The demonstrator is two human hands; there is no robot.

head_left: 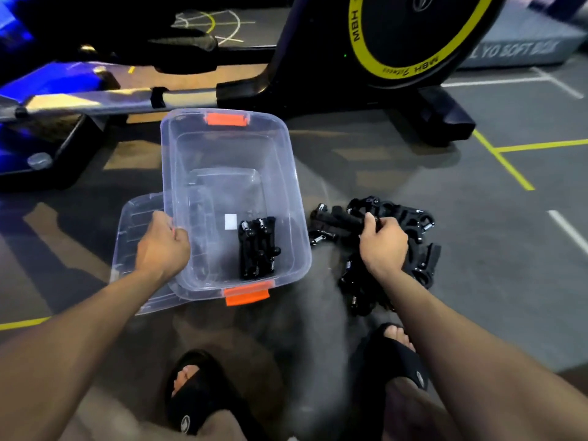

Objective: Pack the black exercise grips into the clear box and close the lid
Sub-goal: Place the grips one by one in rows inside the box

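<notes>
Looking down, I'm seeing two feet in black slides point(203, 405) on the grey gym floor point(525, 281) closest to me. Just past them, my left hand point(164, 246) is curling its fingers over the left wall of the clear box point(286, 186), gripping the rim. The box is sitting open, and a few exercise grips point(257, 248) are already lying inside near its front right corner, by the near orange latch point(246, 292). The clear lid point(133, 230) is lying flat on the floor, tucked partly under the box's left side. Over on the right, my right hand point(383, 238) is closing around a grip in the loose pile of black grips point(397, 218) on the floor beside the box. Farther back, an exercise bike with a yellow-ringed flywheel point(413, 36) is standing behind everything.
</notes>
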